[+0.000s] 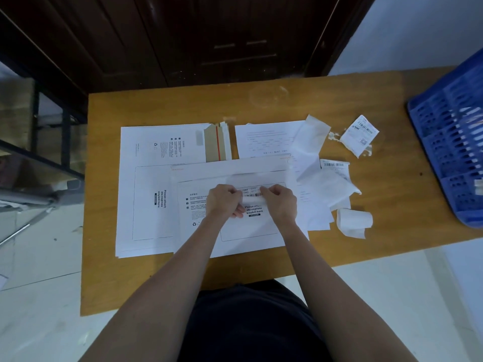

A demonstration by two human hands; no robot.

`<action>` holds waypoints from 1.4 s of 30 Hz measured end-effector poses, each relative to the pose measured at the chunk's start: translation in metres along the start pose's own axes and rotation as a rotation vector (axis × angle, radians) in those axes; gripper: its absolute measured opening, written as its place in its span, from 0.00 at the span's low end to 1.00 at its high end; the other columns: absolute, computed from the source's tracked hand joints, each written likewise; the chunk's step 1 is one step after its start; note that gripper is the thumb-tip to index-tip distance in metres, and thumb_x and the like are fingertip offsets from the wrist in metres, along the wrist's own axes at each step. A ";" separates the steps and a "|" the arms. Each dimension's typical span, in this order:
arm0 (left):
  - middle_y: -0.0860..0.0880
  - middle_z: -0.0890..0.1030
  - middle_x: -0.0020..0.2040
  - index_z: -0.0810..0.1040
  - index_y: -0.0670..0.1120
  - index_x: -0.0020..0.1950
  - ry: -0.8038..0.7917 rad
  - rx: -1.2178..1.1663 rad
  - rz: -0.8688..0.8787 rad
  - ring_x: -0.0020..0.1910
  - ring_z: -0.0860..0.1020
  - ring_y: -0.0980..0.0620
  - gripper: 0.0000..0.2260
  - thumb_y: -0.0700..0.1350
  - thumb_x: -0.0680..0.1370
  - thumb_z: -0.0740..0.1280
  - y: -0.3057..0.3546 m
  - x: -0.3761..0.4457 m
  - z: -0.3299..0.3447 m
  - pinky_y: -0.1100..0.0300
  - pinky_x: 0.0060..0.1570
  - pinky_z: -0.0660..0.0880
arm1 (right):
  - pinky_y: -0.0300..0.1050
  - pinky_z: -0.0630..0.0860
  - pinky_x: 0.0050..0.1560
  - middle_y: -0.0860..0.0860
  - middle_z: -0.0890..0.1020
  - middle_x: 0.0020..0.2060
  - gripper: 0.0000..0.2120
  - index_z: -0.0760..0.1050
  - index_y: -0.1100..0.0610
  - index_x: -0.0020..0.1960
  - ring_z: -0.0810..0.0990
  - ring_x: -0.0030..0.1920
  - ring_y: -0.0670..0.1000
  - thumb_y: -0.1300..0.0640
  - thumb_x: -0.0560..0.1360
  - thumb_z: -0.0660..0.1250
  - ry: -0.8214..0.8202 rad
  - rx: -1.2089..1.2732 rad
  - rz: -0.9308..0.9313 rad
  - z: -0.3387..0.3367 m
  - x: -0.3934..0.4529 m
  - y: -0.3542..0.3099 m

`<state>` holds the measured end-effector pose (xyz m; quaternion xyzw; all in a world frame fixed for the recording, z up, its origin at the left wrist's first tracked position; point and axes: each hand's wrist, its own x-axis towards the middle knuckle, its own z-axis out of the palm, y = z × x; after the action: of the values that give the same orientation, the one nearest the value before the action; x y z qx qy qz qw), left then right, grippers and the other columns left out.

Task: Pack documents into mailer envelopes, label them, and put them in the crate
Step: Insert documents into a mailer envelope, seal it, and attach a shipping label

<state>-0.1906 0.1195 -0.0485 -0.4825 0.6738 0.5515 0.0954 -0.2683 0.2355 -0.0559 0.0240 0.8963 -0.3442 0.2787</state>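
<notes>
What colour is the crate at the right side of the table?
Blue, a perforated plastic crate, seen in the head view.

Light looks dim and cool to me, diffuse from overhead; shadows on the wooden table (162, 111) are soft and faint. White mailer envelopes (146, 205) read slightly bluish, without harsh glare. The blue crate (452, 142) at the right edge is motion-smeared. Wide-angle bending at the borders; dark door (235, 35) underexposed.

Crate (454, 142) right of envelopes (146, 205)
</notes>
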 end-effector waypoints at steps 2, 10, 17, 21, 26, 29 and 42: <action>0.47 0.82 0.27 0.80 0.44 0.41 0.007 0.029 0.008 0.27 0.82 0.51 0.09 0.42 0.77 0.63 -0.001 0.003 0.001 0.58 0.33 0.81 | 0.39 0.63 0.30 0.45 0.72 0.27 0.15 0.70 0.54 0.33 0.69 0.28 0.46 0.47 0.74 0.66 0.012 -0.035 -0.004 0.001 0.001 -0.001; 0.48 0.82 0.27 0.78 0.43 0.38 0.048 0.121 0.034 0.27 0.82 0.51 0.11 0.43 0.77 0.61 -0.001 0.009 0.002 0.54 0.36 0.82 | 0.42 0.70 0.39 0.47 0.77 0.30 0.14 0.74 0.54 0.36 0.74 0.33 0.49 0.46 0.75 0.65 0.049 -0.098 -0.001 0.008 0.003 -0.001; 0.51 0.79 0.22 0.77 0.45 0.35 0.048 0.183 0.026 0.23 0.79 0.55 0.11 0.42 0.76 0.60 0.000 0.013 0.004 0.56 0.37 0.82 | 0.43 0.73 0.40 0.49 0.82 0.35 0.14 0.79 0.55 0.41 0.78 0.37 0.51 0.45 0.75 0.65 0.068 -0.139 0.019 0.011 0.007 -0.001; 0.49 0.81 0.26 0.78 0.44 0.39 0.034 0.158 0.023 0.25 0.81 0.54 0.09 0.42 0.77 0.61 -0.001 0.015 0.004 0.54 0.37 0.82 | 0.43 0.74 0.41 0.47 0.81 0.33 0.13 0.78 0.52 0.39 0.79 0.37 0.50 0.45 0.75 0.65 0.073 -0.164 0.023 0.014 0.008 -0.002; 0.47 0.81 0.27 0.77 0.43 0.39 0.034 0.158 0.029 0.27 0.82 0.54 0.09 0.41 0.77 0.61 -0.001 0.016 0.005 0.54 0.39 0.82 | 0.43 0.74 0.42 0.45 0.81 0.34 0.12 0.79 0.51 0.39 0.79 0.37 0.50 0.44 0.75 0.65 0.084 -0.173 0.036 0.016 0.009 -0.001; 0.45 0.82 0.28 0.75 0.44 0.37 0.046 0.171 0.037 0.27 0.82 0.54 0.10 0.41 0.77 0.60 -0.001 0.014 0.005 0.54 0.39 0.82 | 0.43 0.75 0.42 0.46 0.81 0.33 0.13 0.78 0.50 0.38 0.79 0.37 0.50 0.44 0.75 0.65 0.087 -0.188 0.038 0.017 0.010 -0.001; 0.44 0.84 0.40 0.79 0.44 0.46 0.063 0.586 0.069 0.42 0.82 0.45 0.15 0.50 0.80 0.56 0.005 0.014 0.006 0.54 0.46 0.79 | 0.48 0.65 0.48 0.49 0.78 0.39 0.16 0.77 0.55 0.43 0.76 0.39 0.52 0.46 0.77 0.57 0.100 -0.573 -0.095 0.014 0.013 -0.008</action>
<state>-0.2043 0.1167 -0.0569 -0.4282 0.8229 0.3210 0.1910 -0.2738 0.2185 -0.0662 -0.0805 0.9697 -0.0882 0.2133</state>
